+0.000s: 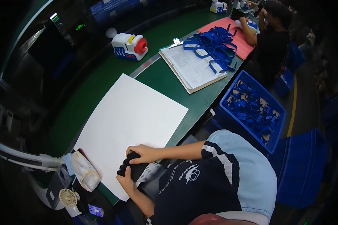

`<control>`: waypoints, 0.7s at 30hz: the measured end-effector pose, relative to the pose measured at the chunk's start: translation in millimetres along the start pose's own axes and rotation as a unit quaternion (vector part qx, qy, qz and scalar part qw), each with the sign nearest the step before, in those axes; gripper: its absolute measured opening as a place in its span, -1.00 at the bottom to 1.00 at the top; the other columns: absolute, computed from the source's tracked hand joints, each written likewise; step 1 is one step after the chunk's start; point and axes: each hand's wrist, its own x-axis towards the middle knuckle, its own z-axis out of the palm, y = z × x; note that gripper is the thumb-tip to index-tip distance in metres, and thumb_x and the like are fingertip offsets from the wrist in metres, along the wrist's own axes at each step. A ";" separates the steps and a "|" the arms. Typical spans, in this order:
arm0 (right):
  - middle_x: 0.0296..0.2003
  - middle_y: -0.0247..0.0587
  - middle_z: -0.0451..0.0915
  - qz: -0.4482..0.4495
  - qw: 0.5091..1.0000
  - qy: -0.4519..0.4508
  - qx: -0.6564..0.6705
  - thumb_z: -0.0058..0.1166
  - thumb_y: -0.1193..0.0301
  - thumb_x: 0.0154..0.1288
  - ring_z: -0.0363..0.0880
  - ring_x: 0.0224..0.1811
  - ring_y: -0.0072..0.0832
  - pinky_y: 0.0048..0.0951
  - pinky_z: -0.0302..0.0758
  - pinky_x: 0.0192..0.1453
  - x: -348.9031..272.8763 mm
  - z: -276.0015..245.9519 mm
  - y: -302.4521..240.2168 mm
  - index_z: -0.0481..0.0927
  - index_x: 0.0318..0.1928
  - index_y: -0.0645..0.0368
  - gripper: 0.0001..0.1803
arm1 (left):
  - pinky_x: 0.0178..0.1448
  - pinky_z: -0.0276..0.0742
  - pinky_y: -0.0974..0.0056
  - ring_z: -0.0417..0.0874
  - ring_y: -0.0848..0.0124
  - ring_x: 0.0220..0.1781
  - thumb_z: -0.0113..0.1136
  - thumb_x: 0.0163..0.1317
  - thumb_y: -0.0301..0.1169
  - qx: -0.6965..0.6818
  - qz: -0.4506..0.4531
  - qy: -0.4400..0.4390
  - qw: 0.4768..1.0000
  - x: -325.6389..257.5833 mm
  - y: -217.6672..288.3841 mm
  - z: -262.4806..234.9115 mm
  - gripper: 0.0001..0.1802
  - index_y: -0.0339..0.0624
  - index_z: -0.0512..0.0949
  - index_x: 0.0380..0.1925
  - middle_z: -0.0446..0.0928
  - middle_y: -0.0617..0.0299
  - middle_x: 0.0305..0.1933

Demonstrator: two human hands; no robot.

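My right hand (pixel 144 153) and my left hand (pixel 127 183) both grip a black ridged piece (pixel 126 164), which has a wavy edge; I cannot make out its exact kind. The right hand's fingers wrap its far end, with the thumb over the top. At the near end the left thumb presses against it. The piece is held above the near edge of a large white sheet (pixel 129 112) on the green table (pixel 154 80). Below the hands is a dark surface bearing a white printed label (pixel 149 171), partly hidden.
A white-and-blue toy with a red ring (pixel 130 47) stands on the green belt. Blue straps (pixel 214 45) lie across a clipboard (pixel 193 69) and pink sheet. A blue bin (pixel 279 123) holds blue parts. Left are a tissue pack (pixel 85 170), small fan (pixel 68 197) and phone (pixel 96 210). A co-worker sits beyond.
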 end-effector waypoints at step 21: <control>-0.40 -0.19 0.55 0.006 1.000 -0.005 0.002 0.12 0.28 0.16 0.50 -0.36 -0.48 -0.48 0.41 -0.26 -0.4 -1.8 0.0 0.38 -0.09 0.17 -0.64 | -0.19 0.44 0.43 0.50 0.50 -0.35 0.18 0.12 -0.50 -0.028 -0.015 0.000 0.999 -1.6 5.2 7.0 -0.83 -0.39 0.52 -0.32 0.54 0.21 -0.35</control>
